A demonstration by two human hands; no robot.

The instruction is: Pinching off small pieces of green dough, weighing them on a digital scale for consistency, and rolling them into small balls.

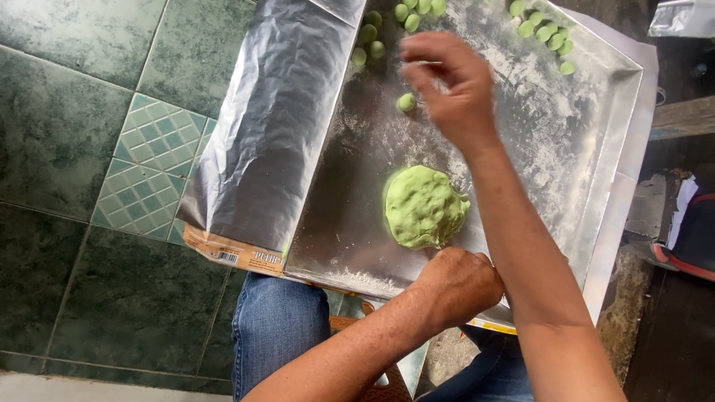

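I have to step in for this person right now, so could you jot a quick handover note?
Right hand: raised over the foil-lined tray, fingers loosely curled above one small green ball.
Left hand: fist at the tray's near edge, just below the green dough lump.
Done: small balls sit in two groups at the far end.
Left: the large lump is still unportioned.

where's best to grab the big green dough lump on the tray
Probably pinch the near rim of the dough lump, coming from above beside the left hand. It lies as a low, uneven mound on the floured foil tray, so a top-down grip on its edge suits it. The right hand is over a small ball.
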